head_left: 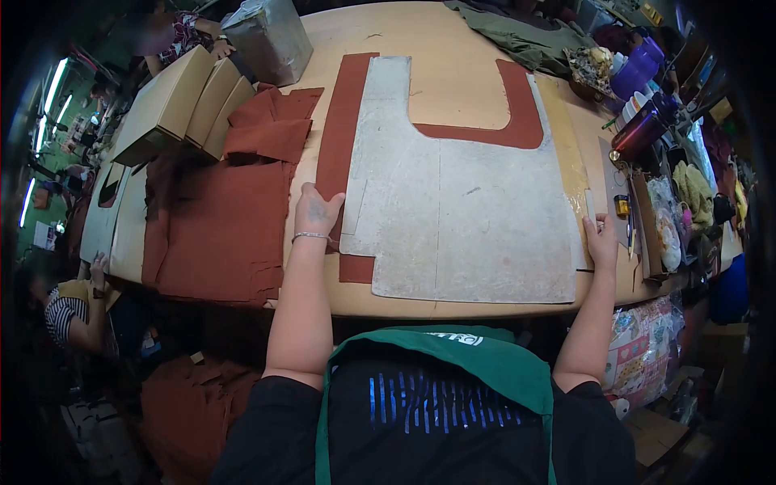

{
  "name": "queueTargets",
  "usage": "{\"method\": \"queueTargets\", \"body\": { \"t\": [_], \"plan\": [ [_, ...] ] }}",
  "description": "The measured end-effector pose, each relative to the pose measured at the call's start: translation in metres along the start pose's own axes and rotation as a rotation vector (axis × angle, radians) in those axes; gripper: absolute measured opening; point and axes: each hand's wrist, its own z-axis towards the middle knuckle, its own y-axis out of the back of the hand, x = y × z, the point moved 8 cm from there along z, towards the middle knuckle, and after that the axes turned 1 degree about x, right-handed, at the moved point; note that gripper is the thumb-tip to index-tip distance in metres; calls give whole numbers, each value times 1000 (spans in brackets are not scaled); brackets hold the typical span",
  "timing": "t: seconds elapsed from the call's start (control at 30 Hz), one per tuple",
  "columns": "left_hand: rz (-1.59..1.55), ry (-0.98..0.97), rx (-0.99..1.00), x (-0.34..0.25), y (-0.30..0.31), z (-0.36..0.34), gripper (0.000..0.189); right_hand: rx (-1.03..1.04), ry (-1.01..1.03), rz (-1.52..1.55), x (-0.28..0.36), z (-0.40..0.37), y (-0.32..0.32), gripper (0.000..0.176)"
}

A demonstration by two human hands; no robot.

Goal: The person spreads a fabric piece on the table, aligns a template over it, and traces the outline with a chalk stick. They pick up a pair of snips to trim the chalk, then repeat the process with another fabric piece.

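A large grey-white flat template (469, 214), with a deep U-shaped cutout at its far edge, lies over rust-red fabric (331, 153) that shows along its left side and around the cutout. My left hand (318, 212) rests at the template's left edge on the red fabric, fingers apart, nothing held. At the right edge, my right hand (600, 239) has its fingers closed round a thin pale strip (590, 206) beside the template. Left of my left hand lies a pile of red fabric (222, 226).
Cardboard boxes (174, 101) and a metal tin (271, 40) stand at the far left. Green cloth (525, 36) lies at the back. A dark red bottle (644, 128), a yellow item (622, 205) and plastic bags crowd the right. Other people are at the left.
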Motion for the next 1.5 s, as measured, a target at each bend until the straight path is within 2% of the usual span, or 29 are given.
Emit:
{"method": "queueTargets", "body": {
  "t": [0.1, 0.13, 0.17, 0.2, 0.23, 0.27, 0.3, 0.33, 0.37, 0.4, 0.43, 0.5, 0.53, 0.57, 0.6, 0.63, 0.7, 0.77, 0.83, 0.9, 0.97, 1.13, 1.3, 1.37, 1.4, 1.43, 1.47, 1.5],
  "plan": [
    [-787, -25, 252, -13, -4, -2, 32, 11, 4, 28, -7, 3, -5, 36],
    [-1158, -104, 265, -25, 7, -7, 17, 17, 5, 37, -14, 6, -6, 36],
    [-1266, -160, 179, -9, 26, 5, 6, 18, -3, 52, -18, 9, -5, 36],
    [-1625, -240, 12, -1, 59, 7, 8, 22, -10, 66, -23, 11, -5, 36],
    [-1852, -184, -18, 16, 93, 7, 20, 32, -15, 78, -28, 11, -6, 36],
    [-1667, -133, -319, 50, 141, 4, 33, 53, -56, 101, -37, 14, -7, 36],
    [-1534, -268, -520, 72, 195, -12, 40, 24, -23, 92, -40, 16, -4, 37],
    [-1287, -343, -757, 117, 246, -22, 38, -3, 14, 87, -41, 16, -2, 37],
    [-723, -378, -1033, 177, 306, -39, 36, -28, 55, 85, -40, 16, -1, 37],
    [-377, -325, -1228, 229, 351, -65, 34, -59, 67, 43, -38, 16, 1, 38],
    [-282, -257, -1369, 288, 395, -95, 32, -92, 79, 7, -36, 16, 2, 38],
    [-891, -314, -1558, 374, 454, -181, 33, -99, 95, -53, -44, 21, -1, 39],
    [-880, -264, -1716, 364, 457, -230, 38, -102, 105, -68, -44, 22, -2, 39],
    [-936, -317, -1738, 397, 478, -274, 42, -108, 112, -86, -43, 22, 0, 40],
    [-971, -369, -1743, 421, 493, -320, 37, -116, 119, -108, -43, 22, 0, 41],
    [-1016, -271, -1796, 440, 492, -367, 41, -106, 116, -92, -47, 24, -1, 41],
    [-1029, -319, -1952, 422, 474, -437, 42, -91, 113, -67, -53, 29, -3, 42],
    [-1112, -283, -1935, 469, 461, -507, 56, -103, 138, -119, -49, 29, -1, 45],
    [-1105, 22, -1996, 470, 414, -550, 55, -102, 142, -142, -49, 29, 0, 45],
    [-1003, 472, -2071, 439, 348, -575, 59, -105, 134, -178, -50, 30, -1, 47],
    [-1012, 703, -2061, 434, 294, -592, 59, -108, 126, -210, -44, 27, 2, 48],
    [-955, 982, -1893, 445, 239, -603, 59, -98, 116, -190, -43, 26, 1, 48],
    [-709, 1220, -1684, 446, 234, -609, 58, -121, 161, -214, -49, 28, 1, 47],
    [-280, 1487, -1448, 437, 250, -615, 58, -128, 173, -208, -49, 29, 1, 46],
    [117, 1662, -1258, 421, 267, -614, 58, -131, 173, -210, -49, 28, 1, 46],
    [480, 1750, -1137, 400, 285, -605, 58, -134, 174, -211, -48, 27, 2, 46],
    [756, 1653, -1142, 383, 306, -583, 59, -138, 176, -210, -46, 27, 2, 46],
    [989, 1476, -1175, 363, 324, -549, 59, -136, 170, -199, -43, 24, 1, 46]
  ]
}}
